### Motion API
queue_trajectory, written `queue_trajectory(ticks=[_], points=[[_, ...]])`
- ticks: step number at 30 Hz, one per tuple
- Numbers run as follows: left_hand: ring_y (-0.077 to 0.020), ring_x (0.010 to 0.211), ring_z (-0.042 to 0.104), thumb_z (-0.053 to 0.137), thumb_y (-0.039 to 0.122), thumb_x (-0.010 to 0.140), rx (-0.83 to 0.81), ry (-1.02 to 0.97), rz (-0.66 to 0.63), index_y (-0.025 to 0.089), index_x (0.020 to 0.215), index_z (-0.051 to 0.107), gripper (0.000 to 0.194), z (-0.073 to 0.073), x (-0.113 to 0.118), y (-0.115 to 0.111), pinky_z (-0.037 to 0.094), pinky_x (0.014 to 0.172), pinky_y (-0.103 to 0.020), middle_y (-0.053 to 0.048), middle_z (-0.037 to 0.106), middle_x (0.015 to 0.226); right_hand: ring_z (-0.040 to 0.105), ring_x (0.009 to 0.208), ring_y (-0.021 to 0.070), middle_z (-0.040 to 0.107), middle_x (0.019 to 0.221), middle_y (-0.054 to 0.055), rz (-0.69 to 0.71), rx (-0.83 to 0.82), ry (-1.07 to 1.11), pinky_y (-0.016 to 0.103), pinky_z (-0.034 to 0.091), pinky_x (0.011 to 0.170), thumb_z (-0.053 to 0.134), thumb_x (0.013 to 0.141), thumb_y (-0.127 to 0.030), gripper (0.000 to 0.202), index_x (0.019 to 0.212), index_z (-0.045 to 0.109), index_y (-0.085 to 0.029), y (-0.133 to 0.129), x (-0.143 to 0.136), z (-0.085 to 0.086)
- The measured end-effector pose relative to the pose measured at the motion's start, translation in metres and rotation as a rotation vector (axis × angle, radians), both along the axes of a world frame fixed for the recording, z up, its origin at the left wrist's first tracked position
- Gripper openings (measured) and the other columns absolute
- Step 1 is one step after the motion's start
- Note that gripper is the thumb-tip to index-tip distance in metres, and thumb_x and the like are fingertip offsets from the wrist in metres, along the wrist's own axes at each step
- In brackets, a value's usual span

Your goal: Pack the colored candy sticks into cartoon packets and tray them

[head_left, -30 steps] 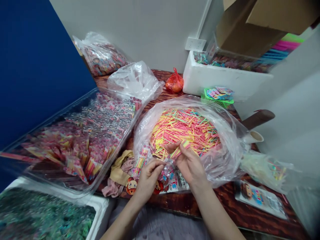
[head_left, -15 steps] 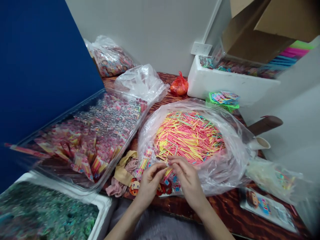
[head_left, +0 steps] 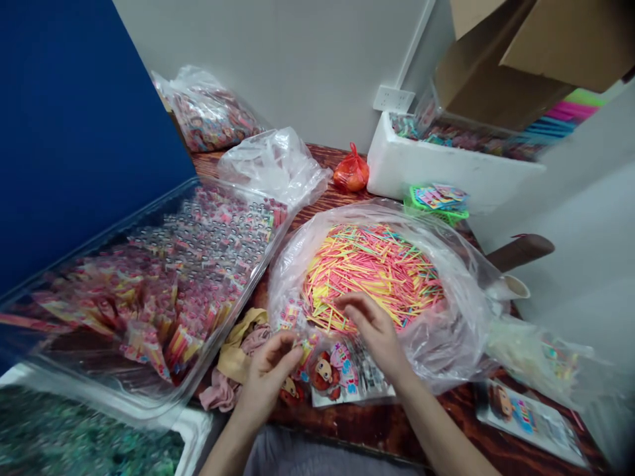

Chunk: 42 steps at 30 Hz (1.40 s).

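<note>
My left hand (head_left: 272, 371) is near the table's front edge, thumb and fingers pinched at the edge of a small clear packet (head_left: 309, 346) with yellow and pink in it. My right hand (head_left: 373, 325) reaches over the near rim of a large clear bag (head_left: 461, 317), fingers stretched and apart with nothing seen between them. Loose thin pink, yellow and green sticks (head_left: 374, 268) fill this bag. Between my hands lies a printed cartoon pouch (head_left: 327, 377). Another small packet of sticks (head_left: 291, 313) rests against the bag's left side.
A clear tray (head_left: 258, 264) of filled packets stands to the left, above a white foam box (head_left: 193, 423). Crumpled cloths (head_left: 233, 363) lie beside it. Behind are a red bag (head_left: 352, 173), a green basket (head_left: 441, 213) with cards and a white foam box (head_left: 446, 162).
My hands were together over the small packet and have parted. The left has moved left and down with it; the right has opened and risen toward the sticks. The view has shifted slightly.
</note>
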<state>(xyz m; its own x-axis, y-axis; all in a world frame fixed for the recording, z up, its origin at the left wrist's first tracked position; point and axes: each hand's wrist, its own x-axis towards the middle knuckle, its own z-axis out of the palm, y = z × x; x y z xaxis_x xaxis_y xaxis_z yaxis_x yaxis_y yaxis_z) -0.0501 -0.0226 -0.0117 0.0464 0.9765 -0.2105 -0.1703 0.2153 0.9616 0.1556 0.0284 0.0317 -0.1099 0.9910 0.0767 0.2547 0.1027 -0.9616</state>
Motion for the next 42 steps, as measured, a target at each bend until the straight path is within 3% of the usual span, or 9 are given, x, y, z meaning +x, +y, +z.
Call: queue_trajectory(ticks=[3,6,11,15,20,28,33,37,42], points=[[-0.0168,0.078,0.061,0.073,0.044,0.073,-0.047,-0.083,0.058,0.019,0.098,0.066,0.036,0.001,-0.009,-0.002,0.049,0.07,-0.025,-0.003,0.066,0.087,0.059,0.091,0.0232,0.067,0.09,0.006,-0.08,0.175,-0.469,0.037,0.044,0.083,0.05,0.093,-0.024,0.017,0.089,0.066,-0.02,0.047,0.021,-0.017],[-0.0155,0.073,0.06,0.077,0.043,0.068,-0.062,-0.079,0.08,0.019,0.093,0.064,0.037,0.004,-0.01,-0.001,0.049,0.067,-0.025,-0.002,0.065,0.083,0.053,0.099,0.0264,0.066,0.098,0.011,-0.011,0.273,-0.897,0.038,0.041,0.087,0.052,0.091,-0.02,0.016,0.095,0.067,-0.017,0.084,0.027,-0.028],[-0.02,0.084,0.061,0.064,0.041,0.082,0.127,0.342,0.199,0.019,0.091,0.063,0.023,-0.007,-0.006,0.012,0.048,0.076,-0.029,-0.005,0.065,0.089,0.044,0.115,0.0311,0.058,0.12,0.017,0.165,0.348,-1.322,0.041,0.037,0.089,0.049,0.086,-0.007,0.029,0.11,0.064,-0.015,0.111,0.013,-0.029],[-0.0242,0.094,0.059,0.054,0.036,0.089,0.305,0.731,0.313,0.021,0.095,0.063,0.019,-0.033,-0.005,0.025,0.044,0.087,-0.037,-0.007,0.065,0.094,0.041,0.121,0.0305,0.056,0.126,0.017,0.213,0.361,-1.336,0.041,0.035,0.092,0.045,0.086,-0.003,0.035,0.114,0.063,-0.015,0.117,0.013,-0.025],[-0.0263,0.108,0.056,0.05,0.034,0.092,0.305,0.819,0.34,0.018,0.12,0.055,0.032,-0.05,-0.005,0.029,0.041,0.097,-0.041,-0.012,0.062,0.114,0.048,0.105,0.0268,0.061,0.106,0.012,0.084,0.291,-1.188,0.036,0.038,0.086,0.052,0.091,-0.018,0.018,0.104,0.065,-0.018,0.094,0.035,-0.022],[-0.0182,0.088,0.061,0.059,0.039,0.086,0.179,0.491,0.352,0.019,0.113,0.061,0.034,-0.03,-0.004,0.026,0.047,0.08,-0.029,-0.004,0.065,0.096,0.048,0.095,0.0288,0.059,0.096,0.012,0.044,0.265,-1.231,0.04,0.037,0.079,0.054,0.091,-0.041,0.025,0.092,0.063,-0.018,0.029,0.028,-0.025],[-0.0166,0.082,0.061,0.065,0.037,0.08,0.178,0.414,0.357,0.018,0.084,0.067,0.019,-0.028,-0.008,0.03,0.047,0.077,-0.026,-0.002,0.066,0.085,0.047,0.099,0.0301,0.057,0.102,0.013,0.019,0.269,-1.202,0.041,0.037,0.081,0.066,0.083,-0.037,0.027,0.102,0.061,-0.018,0.018,0.007,-0.032],[-0.015,0.08,0.06,0.066,0.034,0.078,0.182,0.347,0.399,0.018,0.083,0.065,0.017,-0.022,-0.009,0.034,0.047,0.076,-0.025,0.0,0.064,0.084,0.047,0.1,0.029,0.057,0.104,0.011,0.012,0.25,-1.163,0.04,0.037,0.083,0.069,0.08,-0.027,0.028,0.105,0.058,-0.02,0.015,0.005,-0.037],[-0.0141,0.074,0.06,0.066,0.036,0.078,0.136,0.267,0.372,0.017,0.083,0.066,0.019,-0.012,-0.006,0.038,0.048,0.071,-0.024,0.0,0.064,0.079,0.047,0.098,0.0304,0.058,0.1,0.012,-0.027,0.225,-1.203,0.041,0.037,0.083,0.071,0.079,-0.033,0.026,0.096,0.058,-0.018,0.011,0.007,-0.037]])
